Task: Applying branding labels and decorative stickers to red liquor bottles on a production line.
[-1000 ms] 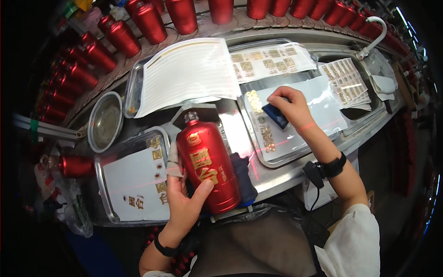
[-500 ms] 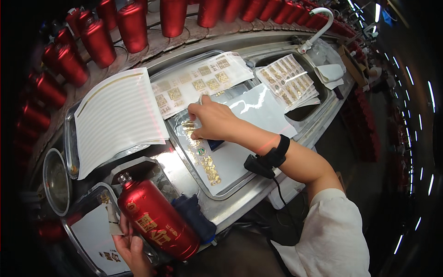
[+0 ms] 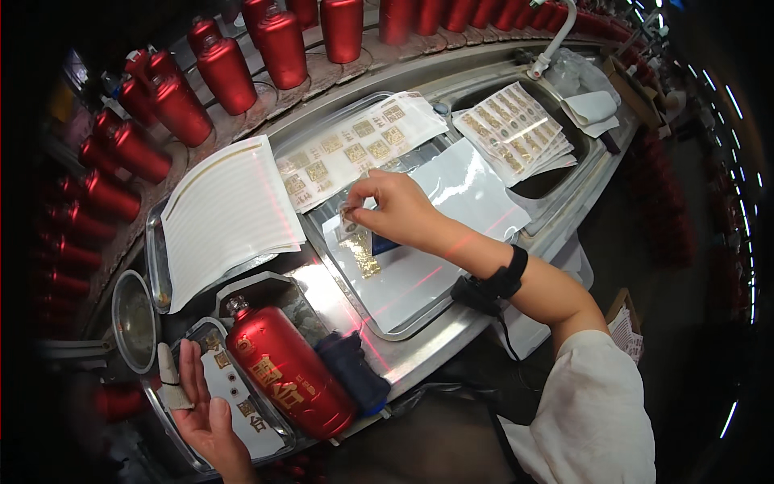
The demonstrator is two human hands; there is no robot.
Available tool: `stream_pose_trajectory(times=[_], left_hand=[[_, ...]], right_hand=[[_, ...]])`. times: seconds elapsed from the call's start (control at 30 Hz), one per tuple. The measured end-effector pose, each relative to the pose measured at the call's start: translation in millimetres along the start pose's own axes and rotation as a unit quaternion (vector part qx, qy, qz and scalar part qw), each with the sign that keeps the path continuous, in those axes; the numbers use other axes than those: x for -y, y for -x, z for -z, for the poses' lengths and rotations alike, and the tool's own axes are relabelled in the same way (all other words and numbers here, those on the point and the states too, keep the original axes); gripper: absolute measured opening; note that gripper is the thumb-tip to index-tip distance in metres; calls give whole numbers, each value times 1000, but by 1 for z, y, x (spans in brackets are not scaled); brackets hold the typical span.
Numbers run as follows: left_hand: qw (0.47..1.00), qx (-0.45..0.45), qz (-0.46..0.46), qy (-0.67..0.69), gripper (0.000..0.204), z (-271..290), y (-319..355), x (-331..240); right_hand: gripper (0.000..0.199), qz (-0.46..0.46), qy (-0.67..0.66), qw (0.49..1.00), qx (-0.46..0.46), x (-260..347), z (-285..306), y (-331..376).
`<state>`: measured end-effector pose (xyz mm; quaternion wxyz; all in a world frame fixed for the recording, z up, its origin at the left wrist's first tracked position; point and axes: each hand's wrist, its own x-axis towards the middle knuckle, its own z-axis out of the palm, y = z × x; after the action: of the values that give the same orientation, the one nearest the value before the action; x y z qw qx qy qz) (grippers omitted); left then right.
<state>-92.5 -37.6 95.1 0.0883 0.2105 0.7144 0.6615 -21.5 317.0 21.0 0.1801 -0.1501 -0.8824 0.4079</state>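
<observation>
My right hand (image 3: 393, 211) pinches the upper end of a gold decal strip (image 3: 365, 258), lifted over the white sheet (image 3: 419, 282) in the middle tray. At the lower left, my left hand (image 3: 208, 426) is open with fingers stretched, palm turned up. A pale wrap (image 3: 172, 377) covers one of its fingers. Beside that hand a red bottle (image 3: 302, 379) with gold characters on its side lies tilted, its neck uncapped. Between them, a small tray (image 3: 278, 423) holds a white sheet with gold and dark decals.
Decal sheets (image 3: 375, 133) lie across the tray's back, with more (image 3: 516, 129) over the sink at right. A stack of white paper (image 3: 230, 218) stands left. Nearby are a metal bowl (image 3: 135, 323), a dark cloth (image 3: 352, 373) and a faucet (image 3: 556, 40). Red bottles (image 3: 226, 77) line the back.
My right hand has raised the decal strip, which earlier lay flat on the sheet. My left hand has spread its fingers and drawn away from the bottle. The whole view has shifted slightly.
</observation>
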Motion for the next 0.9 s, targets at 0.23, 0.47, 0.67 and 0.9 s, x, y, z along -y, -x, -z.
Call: stream_pose_trajectory(times=[0.23,0.47,0.67,0.9], left_hand=[[936,197,-178,-231,67,-59,-21,-58],[975,220,-29,-9,68,-100,-5,-77],[993,94,-73,0,71,-65,16,-78],[994,41,83,52,71,3,83,-45]], right_hand=[[10,172,39,984,14,111,48,47],[28,177,-123,976,-43,159,51,89],[16,-78,-333,896,283,132,16,124],[8,-127,-346,882,294,126,5,155]])
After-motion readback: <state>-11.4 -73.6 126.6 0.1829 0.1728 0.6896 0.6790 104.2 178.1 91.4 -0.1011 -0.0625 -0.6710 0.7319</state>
